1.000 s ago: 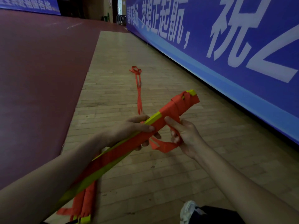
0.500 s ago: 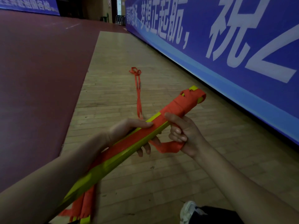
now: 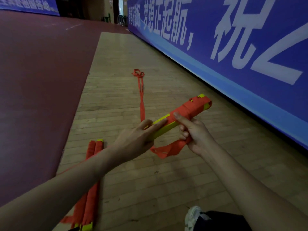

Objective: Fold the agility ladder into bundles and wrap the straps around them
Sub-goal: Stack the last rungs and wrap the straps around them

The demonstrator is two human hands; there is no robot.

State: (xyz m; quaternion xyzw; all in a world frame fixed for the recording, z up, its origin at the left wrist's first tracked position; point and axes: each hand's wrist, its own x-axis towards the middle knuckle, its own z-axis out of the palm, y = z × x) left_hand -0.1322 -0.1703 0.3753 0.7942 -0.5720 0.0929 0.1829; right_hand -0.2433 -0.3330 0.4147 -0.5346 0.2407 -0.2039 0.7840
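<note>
The blue banner (image 3: 233, 52) runs along the wall beyond the right fingers, and the wooden floor (image 3: 150, 184) spreads beneath both hands. On the floor, well back from the left fingers and partly hidden under that forearm, lie two finished bundles (image 3: 90, 189), wound in orange along their length with yellow ends showing. So part of the job looks done.

The bundle in hand (image 3: 191, 110) is held up between the two hands, tilted upward and away from the person. Beyond the right thumb it is wound in orange, but between the two sets of fingers it shows bare yellow.

The left hand (image 3: 136, 140) lays its visible fingers straight along the bundle's top. Its thumb is hidden, so I cannot tell whether it grips. The right hand (image 3: 195, 135) presses its thumb on the last turn and curls its fingers round the strap (image 3: 166, 150), which droops in a slack loop below them. A trailing length (image 3: 141, 100) runs along the floor past the left fingertips to a tangled end.

As I judge it, only the far part of this bundle is wrapped. The rest of the winding and the securing of the tail are left.
</note>
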